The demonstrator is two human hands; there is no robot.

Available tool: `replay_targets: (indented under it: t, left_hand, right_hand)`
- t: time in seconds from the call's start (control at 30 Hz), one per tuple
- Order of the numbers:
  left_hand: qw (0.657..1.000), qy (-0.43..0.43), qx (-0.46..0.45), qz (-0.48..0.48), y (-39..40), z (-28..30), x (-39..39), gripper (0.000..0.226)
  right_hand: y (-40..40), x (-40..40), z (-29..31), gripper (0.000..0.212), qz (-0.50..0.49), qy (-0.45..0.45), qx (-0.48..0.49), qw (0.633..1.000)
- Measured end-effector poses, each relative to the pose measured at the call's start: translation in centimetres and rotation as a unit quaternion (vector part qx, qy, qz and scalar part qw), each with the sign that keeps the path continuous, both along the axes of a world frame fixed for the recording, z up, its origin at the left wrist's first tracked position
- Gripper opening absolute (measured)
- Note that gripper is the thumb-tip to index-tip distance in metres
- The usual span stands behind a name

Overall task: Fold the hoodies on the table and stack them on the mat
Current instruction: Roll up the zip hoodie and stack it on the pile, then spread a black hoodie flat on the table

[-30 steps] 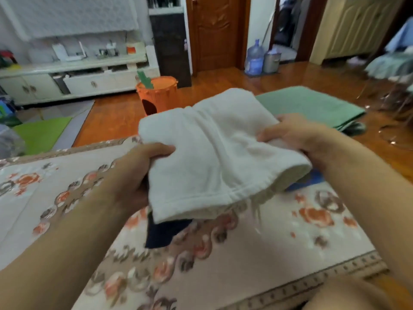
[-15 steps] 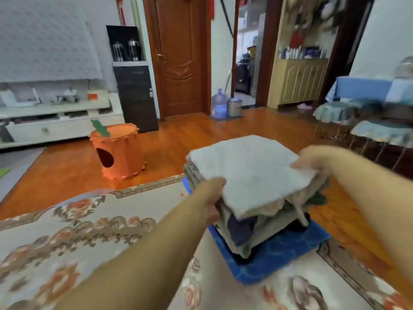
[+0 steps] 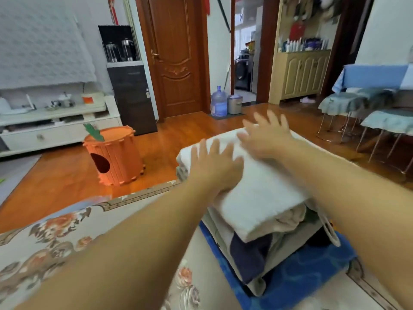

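Note:
A folded white hoodie [image 3: 259, 193] lies on top of a stack of folded hoodies [image 3: 257, 253] that stands on the blue mat [image 3: 301, 278]. My left hand [image 3: 214, 164] lies flat on the white hoodie's left part with its fingers spread. My right hand [image 3: 268, 137] is spread over the far part of the same hoodie, fingers straight and blurred. Darker and beige folded layers show below the white one, with a navy fold at the front.
The mat lies on a table covered by a floral cloth [image 3: 55, 242]. Beyond the table an orange pumpkin-shaped tub [image 3: 114, 157] stands on the wood floor. Covered chairs [image 3: 368, 117] stand at the right, and a water bottle [image 3: 218, 102] by the door.
I carried the white hoodie from above the table onto the stack and let go of its edges. Both hands have since opened and now lie flat on its top.

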State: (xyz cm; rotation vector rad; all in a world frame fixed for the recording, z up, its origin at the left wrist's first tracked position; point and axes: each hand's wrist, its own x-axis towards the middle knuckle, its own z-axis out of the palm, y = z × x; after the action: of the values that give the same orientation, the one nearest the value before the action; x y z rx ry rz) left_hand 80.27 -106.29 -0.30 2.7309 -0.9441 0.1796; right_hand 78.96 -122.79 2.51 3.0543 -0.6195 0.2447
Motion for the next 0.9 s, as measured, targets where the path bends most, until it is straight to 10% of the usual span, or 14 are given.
replay_targets:
  t: [0.13, 0.5, 0.67, 0.9]
  left_hand:
    - [0.998, 0.050, 0.039, 0.024, -1.0, -5.0, 2.3, 0.068]
    - [0.983, 0.157, -0.047, -0.084, 6.7, -1.5, -2.4, 0.051]
    - [0.988, 0.135, -0.070, 0.010, 23.5, -1.6, -9.7, 0.053]
    - [0.966, 0.121, -0.053, 0.222, 50.7, 1.5, -20.8, 0.034]
  right_hand:
    - [-2.4, 0.6, -7.3, 0.075, -0.026, 0.005, 0.032, 0.999]
    - [3.2, -1.8, -0.6, 0.063, -0.084, 0.151, -0.057, 0.983]
    - [18.2, -7.9, 3.0, 0.026, 0.123, -0.117, -0.086, 0.982]
    - [45.9, -14.9, -0.4, 0.027, 0.363, 0.003, 0.136, 0.922]
